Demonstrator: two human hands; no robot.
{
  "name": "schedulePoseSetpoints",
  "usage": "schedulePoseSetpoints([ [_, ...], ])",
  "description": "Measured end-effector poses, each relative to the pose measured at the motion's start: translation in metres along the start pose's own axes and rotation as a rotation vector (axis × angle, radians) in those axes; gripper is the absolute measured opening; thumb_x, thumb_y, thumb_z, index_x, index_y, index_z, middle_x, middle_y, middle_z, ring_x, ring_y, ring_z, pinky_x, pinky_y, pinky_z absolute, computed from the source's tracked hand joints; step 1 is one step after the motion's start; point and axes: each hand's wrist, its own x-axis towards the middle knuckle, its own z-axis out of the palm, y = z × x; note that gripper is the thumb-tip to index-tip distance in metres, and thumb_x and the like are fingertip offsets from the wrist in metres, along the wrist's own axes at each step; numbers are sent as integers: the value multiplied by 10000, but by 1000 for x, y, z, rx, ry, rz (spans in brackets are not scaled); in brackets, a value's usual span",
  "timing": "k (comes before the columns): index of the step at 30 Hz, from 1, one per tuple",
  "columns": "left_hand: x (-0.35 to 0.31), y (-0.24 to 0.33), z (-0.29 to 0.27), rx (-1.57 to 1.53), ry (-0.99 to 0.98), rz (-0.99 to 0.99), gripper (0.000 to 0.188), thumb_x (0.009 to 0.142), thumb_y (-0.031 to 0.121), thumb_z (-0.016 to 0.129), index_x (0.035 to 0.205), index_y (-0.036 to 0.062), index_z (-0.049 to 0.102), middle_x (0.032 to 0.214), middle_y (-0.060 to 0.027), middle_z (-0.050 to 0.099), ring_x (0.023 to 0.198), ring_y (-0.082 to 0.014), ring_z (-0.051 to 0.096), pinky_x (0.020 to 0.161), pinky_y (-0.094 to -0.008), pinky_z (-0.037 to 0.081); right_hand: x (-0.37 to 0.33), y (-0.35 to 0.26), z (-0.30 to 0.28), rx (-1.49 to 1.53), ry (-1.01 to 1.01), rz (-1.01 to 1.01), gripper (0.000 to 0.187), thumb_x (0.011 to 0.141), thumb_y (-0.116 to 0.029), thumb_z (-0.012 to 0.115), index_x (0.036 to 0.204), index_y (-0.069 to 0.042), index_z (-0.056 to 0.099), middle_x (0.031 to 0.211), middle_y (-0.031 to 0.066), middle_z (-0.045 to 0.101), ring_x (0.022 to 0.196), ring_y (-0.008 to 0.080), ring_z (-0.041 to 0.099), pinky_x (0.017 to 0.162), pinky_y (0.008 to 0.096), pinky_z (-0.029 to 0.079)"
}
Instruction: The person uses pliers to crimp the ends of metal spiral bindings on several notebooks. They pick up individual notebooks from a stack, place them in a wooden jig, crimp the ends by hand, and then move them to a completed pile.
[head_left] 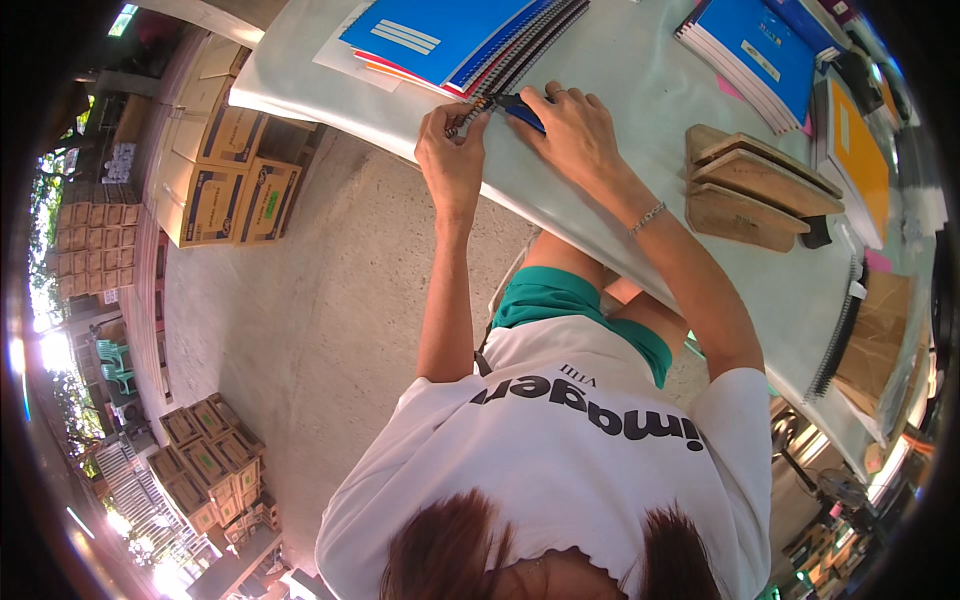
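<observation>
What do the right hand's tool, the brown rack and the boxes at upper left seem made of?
Tool: blue-and-black handles probably smooth plastic or rubber, from their solid colour; tip too small to tell.
Rack: likely bare wood, matte, with flat brown boards.
Boxes: probably cardboard, matte brown, with crisp edges and printed sides.

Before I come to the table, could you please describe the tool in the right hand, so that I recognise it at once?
Find the pale-covered table, then the blue-topped spiral notebooks on its left side. At their near corner, the right hand holds the tool, beside the left hand. Unlike the broad, flat notebooks, it is small and slender, with a dark tip and blue handle.
</observation>
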Motion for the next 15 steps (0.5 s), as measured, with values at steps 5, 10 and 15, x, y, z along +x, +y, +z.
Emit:
schedulePoseSetpoints([
  [5,0,4,0,-2,-1,40,154,820,48,716,936,-34,657,962,-142,655,822,-196,663,684,-299,559,4,-3,0,-2,-146,59,299,884,-348,650,999,-79,588,747,116,653,627,319,668,557,419,534],
  [10,-4,-1,-4,-10,-7,43,184,846,69,691,990,-30,635,979,-131,666,852,-200,659,740,-325,550,-1,-2,-10,6,-161,82,306,887,-346,645,1017,-75,586,773,117,653,647,317,667,564,425,532],
  [15,-11,-12,4,110,29,129,250,872,50,640,1098,-25,564,1045,-131,627,975,-230,615,789,-348,546,-15,-3,-18,-58,-45,14,331,864,-362,669,1026,-84,594,931,121,645,793,277,619,694,426,470],
])
